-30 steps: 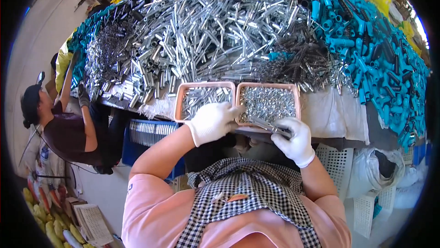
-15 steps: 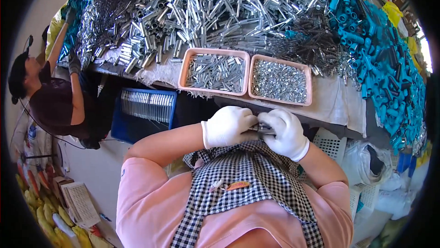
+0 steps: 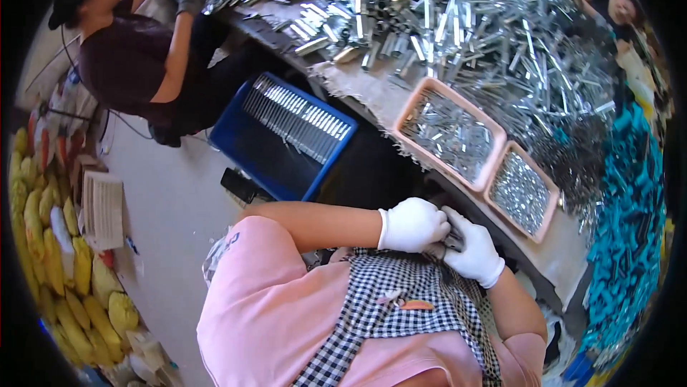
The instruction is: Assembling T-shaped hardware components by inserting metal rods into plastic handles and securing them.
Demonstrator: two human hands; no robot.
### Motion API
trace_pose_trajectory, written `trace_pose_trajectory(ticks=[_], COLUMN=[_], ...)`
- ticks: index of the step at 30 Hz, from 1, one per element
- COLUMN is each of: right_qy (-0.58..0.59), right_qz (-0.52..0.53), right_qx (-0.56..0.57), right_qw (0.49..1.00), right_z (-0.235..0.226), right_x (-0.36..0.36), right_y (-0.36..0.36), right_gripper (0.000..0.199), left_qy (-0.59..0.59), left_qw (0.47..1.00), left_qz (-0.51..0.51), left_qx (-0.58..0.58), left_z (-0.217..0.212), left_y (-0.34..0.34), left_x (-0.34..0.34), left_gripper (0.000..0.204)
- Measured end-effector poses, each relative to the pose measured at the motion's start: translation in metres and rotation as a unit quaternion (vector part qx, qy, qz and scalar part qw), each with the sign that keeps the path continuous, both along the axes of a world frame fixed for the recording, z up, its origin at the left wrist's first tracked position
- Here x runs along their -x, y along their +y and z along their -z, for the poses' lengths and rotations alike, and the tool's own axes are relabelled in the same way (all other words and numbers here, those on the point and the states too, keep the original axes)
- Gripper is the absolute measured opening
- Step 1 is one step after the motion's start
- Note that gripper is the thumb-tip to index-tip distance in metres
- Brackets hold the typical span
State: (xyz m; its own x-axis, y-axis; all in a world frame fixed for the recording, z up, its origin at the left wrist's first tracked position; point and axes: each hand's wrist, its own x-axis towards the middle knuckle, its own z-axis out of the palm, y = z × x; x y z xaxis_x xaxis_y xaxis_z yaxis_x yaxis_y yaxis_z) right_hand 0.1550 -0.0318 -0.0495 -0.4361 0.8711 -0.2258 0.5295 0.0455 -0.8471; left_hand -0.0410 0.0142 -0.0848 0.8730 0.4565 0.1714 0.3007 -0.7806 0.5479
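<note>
I see both gloved hands drawn in close over the checked apron [image 3: 401, 294], wrists bent inward so the knuckles nearly meet. My left hand [image 3: 413, 224] is curled into a loose fist, and my right hand [image 3: 472, 251] wraps toward it from the other side; both are closed on a small dark metal part [image 3: 449, 242] pinched between them, though it is too hidden by the fingers for me to say what kind of piece it is. It sits just below the edge of the worktop [image 3: 372, 94], short of the two pink trays [image 3: 494, 172] of small metal pieces.

Half a second ago the hands were held the same way, together below the trays. The view has swung since: the trays now lie up and to the right, the blue crate [image 3: 286, 136] of metal strips sits centre, and the co-worker [image 3: 136, 51] in the dark top has shifted to upper left.
</note>
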Motion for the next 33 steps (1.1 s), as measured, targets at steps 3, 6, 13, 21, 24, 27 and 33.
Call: trace_pose_trajectory(ticks=[3, 6, 13, 21, 24, 27, 33], right_qy=[0.174, 0.083, 0.057, 0.039, 0.029, 0.005, 0.025], right_qz=[0.014, 0.043, 0.099, 0.145, 0.164, 0.154, 0.157], right_qx=[0.169, 0.194, 0.105, 0.055, 0.051, -0.010, -0.130], right_qw=[0.970, 0.977, 0.988, 0.987, 0.985, 0.988, 0.979], right_z=[0.008, 0.008, 0.003, 0.006, 0.005, -0.001, -0.008], right_x=[0.012, 0.022, 0.020, 0.006, 0.002, 0.004, 0.005], right_y=[0.012, 0.017, 0.015, 0.008, 0.003, 0.003, -0.007], right_gripper=[0.065, 0.048, 0.038, 0.039, 0.040, 0.039, 0.038], left_qy=[-0.067, -0.304, 0.001, 0.238, 0.239, 0.390, 0.389], left_qw=[0.997, 0.939, 0.697, 0.730, 0.762, 0.788, 0.782], left_qz=[0.012, -0.135, -0.707, -0.625, -0.585, -0.465, -0.472], left_qx=[-0.042, 0.085, 0.116, 0.142, 0.139, 0.102, 0.123], left_z=[-0.001, -0.019, 0.122, 0.192, 0.187, 0.155, 0.205], left_y=[0.009, 0.022, 0.105, 0.159, 0.174, 0.187, 0.190], left_x=[0.019, 0.048, 0.188, 0.261, 0.260, 0.235, 0.265], left_gripper=[0.047, 0.062, 0.040, 0.024, 0.029, 0.026, 0.028])
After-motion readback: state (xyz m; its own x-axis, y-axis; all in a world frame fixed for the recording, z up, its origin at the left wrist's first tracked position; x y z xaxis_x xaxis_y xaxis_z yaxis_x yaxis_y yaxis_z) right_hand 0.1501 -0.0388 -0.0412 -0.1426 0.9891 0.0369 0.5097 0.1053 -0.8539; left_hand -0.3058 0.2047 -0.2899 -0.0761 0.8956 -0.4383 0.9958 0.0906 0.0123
